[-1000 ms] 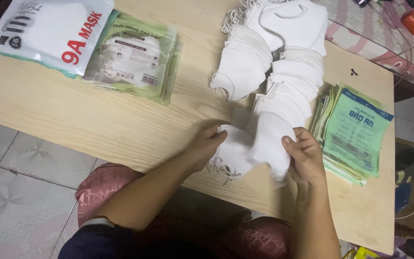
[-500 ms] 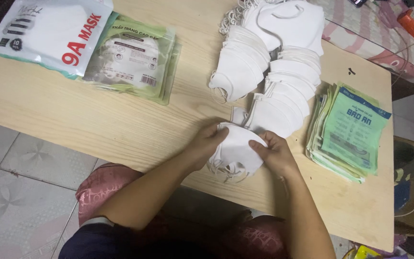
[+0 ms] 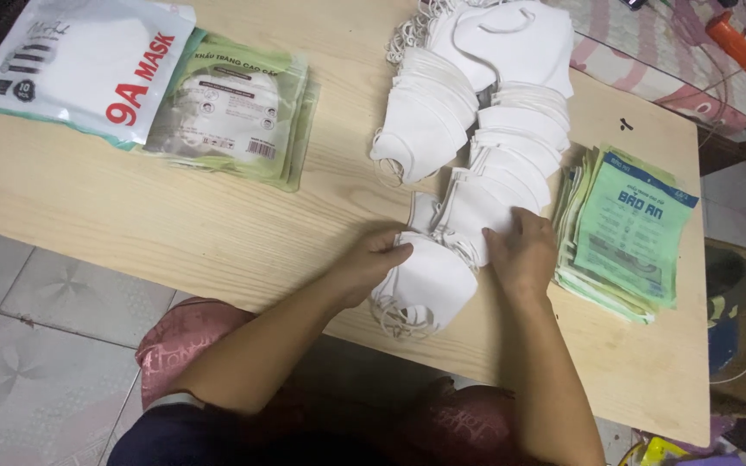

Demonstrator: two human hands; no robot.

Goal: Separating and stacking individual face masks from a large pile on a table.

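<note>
We see the left hand (image 3: 371, 263) resting on the near edge of a small stack of white face masks (image 3: 425, 280), its fingers curled and pressing on the left side of the top mask. The stack lies on the pale wooden table (image 3: 174, 224) near its front edge, ear loops trailing toward us. The right hand (image 3: 524, 250) lies flat, fingers spread and loose, on the near end of a long fanned row of white masks (image 3: 502, 129) (it grips nothing that we can make out). Just beside that hand, to the right, sits a pile of green printed bags (image 3: 628, 229). Well apart, at the far left corner, lie a white mask packet (image 3: 79, 65) and clear green-edged packets (image 3: 235, 112).
</note>
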